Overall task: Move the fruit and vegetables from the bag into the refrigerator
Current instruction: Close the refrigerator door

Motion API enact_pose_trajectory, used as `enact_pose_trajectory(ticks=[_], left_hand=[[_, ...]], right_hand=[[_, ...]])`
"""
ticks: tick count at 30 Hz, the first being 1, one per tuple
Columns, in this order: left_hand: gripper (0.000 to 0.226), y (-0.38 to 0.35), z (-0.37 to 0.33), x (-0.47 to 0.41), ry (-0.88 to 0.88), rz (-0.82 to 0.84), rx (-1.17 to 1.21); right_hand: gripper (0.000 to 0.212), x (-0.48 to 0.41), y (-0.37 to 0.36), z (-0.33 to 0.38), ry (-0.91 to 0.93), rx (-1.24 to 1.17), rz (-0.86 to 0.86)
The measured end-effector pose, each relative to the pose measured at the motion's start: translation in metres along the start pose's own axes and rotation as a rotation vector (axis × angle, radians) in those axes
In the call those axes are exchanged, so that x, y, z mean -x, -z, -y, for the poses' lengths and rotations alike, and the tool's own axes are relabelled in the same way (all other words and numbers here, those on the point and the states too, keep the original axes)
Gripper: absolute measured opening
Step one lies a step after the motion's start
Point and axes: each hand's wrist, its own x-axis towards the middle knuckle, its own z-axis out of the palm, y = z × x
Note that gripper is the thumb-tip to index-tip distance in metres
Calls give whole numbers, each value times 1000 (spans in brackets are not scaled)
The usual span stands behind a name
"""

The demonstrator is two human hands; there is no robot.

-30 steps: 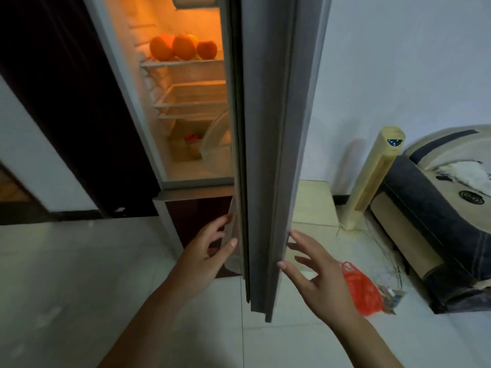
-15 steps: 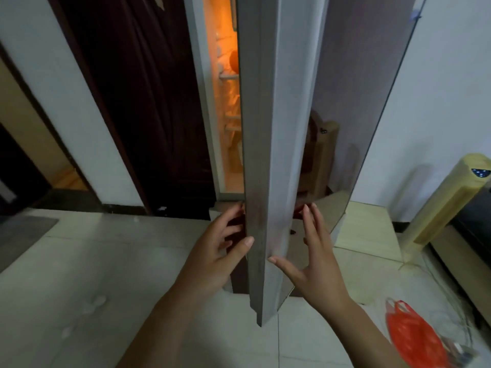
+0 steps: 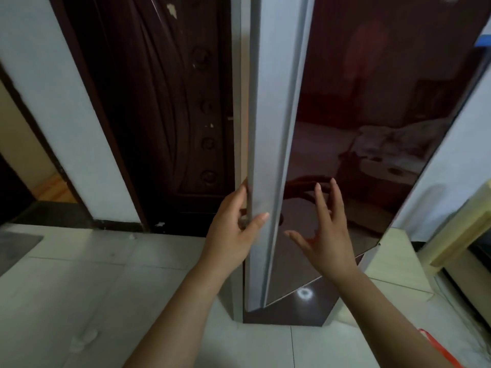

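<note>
Gripping the refrigerator door (image 3: 268, 144) by its pale edge, the left hand (image 3: 233, 229) curls around it; the right hand (image 3: 325, 235) hovers spread beside the dark front, floor (image 3: 79, 288) open below.

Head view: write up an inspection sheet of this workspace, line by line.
Surface: pale tiled floor, a few small white marks on it.
Job's things: refrigerator door almost shut, only a thin gap at its edge; the inside is hidden. Orange bag on the floor at the lower right, mostly out of frame; its contents cannot be seen.
Clutter: nothing seen.
Grippers: left hand holds the door's edge, thumb on its front; right hand open, fingers spread near the glossy door face.
Cables: nothing seen.
Surroundings: dark wooden door left of the refrigerator, white wall, cream tower unit at right.
</note>
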Motion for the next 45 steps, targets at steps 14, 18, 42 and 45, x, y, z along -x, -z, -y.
enact_pose_trajectory(ticks=[14, 18, 42, 45], left_hand=[[77, 4, 42, -107, 118, -241, -94], [71, -3, 52, -132, 102, -320, -99], [85, -21, 104, -212, 63, -398, -150], [85, -21, 105, -212, 68, -400, -157]], right_hand=[[98, -92, -54, -60, 99, 148, -52], [96, -112, -60, -84, 111, 217, -91], [126, -160, -109, -126, 183, 415, -94], [126, -159, -111, -128, 194, 420, -104]])
